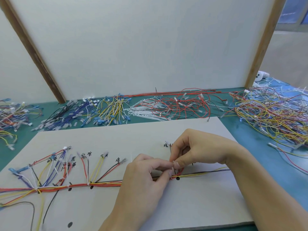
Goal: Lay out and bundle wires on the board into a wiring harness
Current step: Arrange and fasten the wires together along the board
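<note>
**Both hands meet at the tie on the trunk**

Your landmark is the grey board (116,134) lying on the green desk (236,124). At its left edge the harness trunk (100,183) runs out of view, so you cannot see where those wires end; the handwritten labels above its branch wires (93,169) are too blurred to read. The trunk crosses the board's near half, bound by white ties, and passes under your hands.

Your left hand (143,179) comes in from the board's near edge, forearm cut off by the frame, back of the hand up. Its fingers (164,167) are curled and pinch a small white cable tie (173,165) right at the trunk. Your right hand (196,149) reaches in from the board's right side, wrist bent down, its fingers (177,164) clenched on the same tie from above. The tie is mostly covered by your fingertips, so whether it is fully closed round the wires cannot be told.

Beyond the board's far edge lie loose wire piles (93,110) and spare white ties (143,110); a tangled heap (273,114) sits off the right corner.
</note>
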